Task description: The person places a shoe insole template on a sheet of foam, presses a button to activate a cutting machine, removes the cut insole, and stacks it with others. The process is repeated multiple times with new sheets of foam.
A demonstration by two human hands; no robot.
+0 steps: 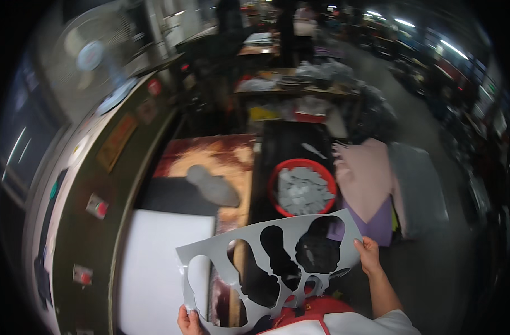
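Note:
A thin grey sheet with several large shoe-sole-shaped holes stretches across in front of me, tilted up. My left hand grips its lower left edge, fingers closed. At the right edge, my right hand pinches the sheet. Through its holes show the surfaces behind and my red apron. Beyond the sheet, a grey sole-shaped piece lies on a worn, reddish-brown board. A red basin full of grey scraps stands to the right of the board.
White sheet material and a dark sheet lie at the left. A green machine beam with red buttons runs along the left, a fan beyond. Pink cloth and a grey bundle stand right. A cluttered table is ahead.

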